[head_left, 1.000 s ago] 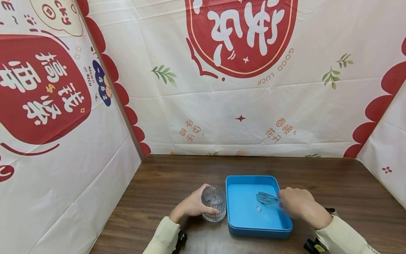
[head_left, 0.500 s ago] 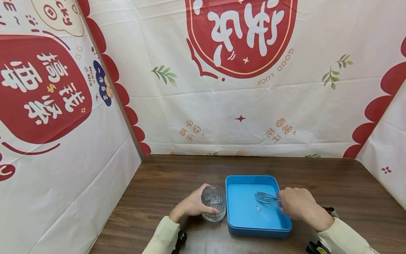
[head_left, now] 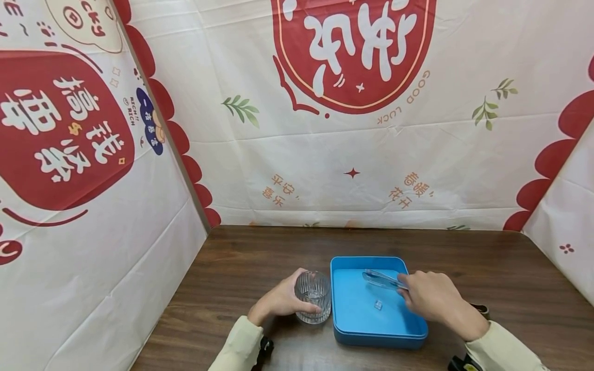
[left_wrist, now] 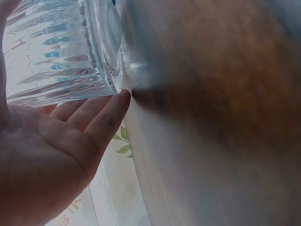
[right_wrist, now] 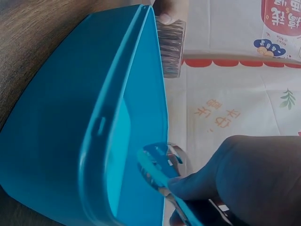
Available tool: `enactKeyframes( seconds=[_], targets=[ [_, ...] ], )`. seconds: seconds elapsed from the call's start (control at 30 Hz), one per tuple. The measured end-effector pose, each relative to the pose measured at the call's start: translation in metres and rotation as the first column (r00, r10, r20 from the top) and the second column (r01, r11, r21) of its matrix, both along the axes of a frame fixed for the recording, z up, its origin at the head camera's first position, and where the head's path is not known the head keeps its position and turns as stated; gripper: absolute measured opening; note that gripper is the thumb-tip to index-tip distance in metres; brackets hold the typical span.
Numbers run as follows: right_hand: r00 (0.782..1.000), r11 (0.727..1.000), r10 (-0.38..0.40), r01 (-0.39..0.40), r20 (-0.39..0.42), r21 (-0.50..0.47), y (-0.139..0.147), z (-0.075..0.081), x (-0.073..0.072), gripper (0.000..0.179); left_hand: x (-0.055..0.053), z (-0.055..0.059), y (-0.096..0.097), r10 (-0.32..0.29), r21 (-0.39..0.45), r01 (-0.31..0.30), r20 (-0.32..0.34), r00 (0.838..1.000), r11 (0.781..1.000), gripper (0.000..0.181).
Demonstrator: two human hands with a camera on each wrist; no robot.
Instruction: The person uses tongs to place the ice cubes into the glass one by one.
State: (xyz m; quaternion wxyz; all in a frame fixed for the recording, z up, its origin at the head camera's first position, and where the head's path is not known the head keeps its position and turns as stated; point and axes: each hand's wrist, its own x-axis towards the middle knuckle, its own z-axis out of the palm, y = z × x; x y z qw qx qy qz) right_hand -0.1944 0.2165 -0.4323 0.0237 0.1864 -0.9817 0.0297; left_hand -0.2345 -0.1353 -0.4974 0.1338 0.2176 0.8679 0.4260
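Observation:
My left hand (head_left: 283,299) grips a clear ribbed drinking glass (head_left: 313,299), thumb on the near side and fingers behind it. The glass stands upright on the table, close against the left wall of a blue tray (head_left: 334,309). In the left wrist view its ribbed side (left_wrist: 51,52) lies along the fingers. My right hand (head_left: 431,293) holds small shiny tongs (head_left: 382,279) over the tray. Below their tips, a small clear cube (head_left: 378,305) lies on the tray floor. In the right wrist view the tongs (right_wrist: 160,169) show near the tray rim, pinched between thumb and fingers.
The dark wooden table (head_left: 260,247) extends behind and to both sides of the tray. A printed white cloth (head_left: 325,154) hangs along the back edge, and another printed cloth (head_left: 102,257) hangs at the left.
The tongs have shifted left and toward the back of the tray, with the right hand turning slightly. The cube, the glass and the left hand stay in place.

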Motion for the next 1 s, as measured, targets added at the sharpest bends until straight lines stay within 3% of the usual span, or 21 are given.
enactKeyframes(
  seconds=[0.5, 1.0],
  targets=[
    [0.999, 0.999, 0.030, -0.031, -0.036, -0.031, -0.004, 0.006, 0.000, 0.031, 0.001, 0.002, 0.000, 0.002, -0.004, -0.002, 0.001, 1.000, 1.000, 0.075],
    [0.978, 0.993, 0.083, -0.097, -0.191, -0.062, -0.007, 0.021, -0.001, 0.015, 0.001, 0.001, -0.001, -0.002, -0.008, 0.002, -0.017, 1.000, 1.000, 0.077]
  ],
)
